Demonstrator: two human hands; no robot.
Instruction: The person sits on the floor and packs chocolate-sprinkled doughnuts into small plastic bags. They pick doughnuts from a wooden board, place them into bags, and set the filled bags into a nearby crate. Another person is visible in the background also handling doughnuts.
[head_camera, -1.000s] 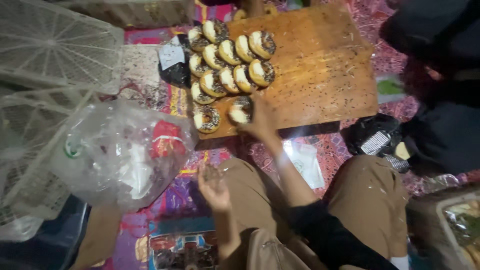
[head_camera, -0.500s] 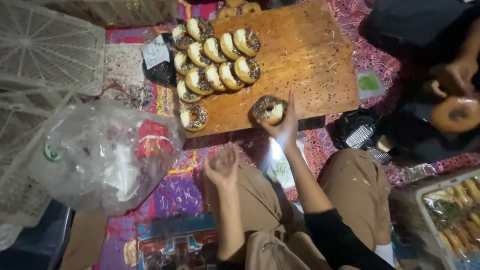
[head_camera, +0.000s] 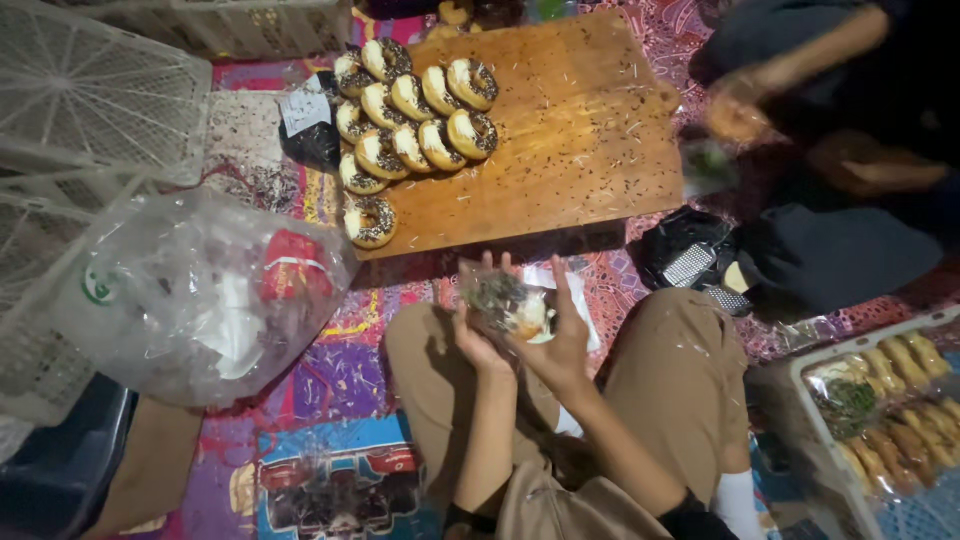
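I hold one doughnut (head_camera: 508, 305) with dark sprinkles over my lap, between both hands. My left hand (head_camera: 474, 330) cups it from the left and my right hand (head_camera: 560, 345) from the right; a thin clear wrapper seems to be around it. On the wooden board (head_camera: 570, 140) ahead lie several more sprinkled doughnuts (head_camera: 410, 110) in rows at its left end, with one doughnut (head_camera: 370, 221) alone at the near left corner.
A clear plastic bag (head_camera: 190, 295) with a red packet lies left of my knee. White plastic crates (head_camera: 90, 110) stand far left. Another person in dark clothes (head_camera: 850, 130) sits at the right, holding a doughnut. A tray of packed doughnuts (head_camera: 885, 400) is at lower right.
My right hand lifted a doughnut off the board's near edge and brought it back over my lap. My left hand rose to meet it and both now hold it.
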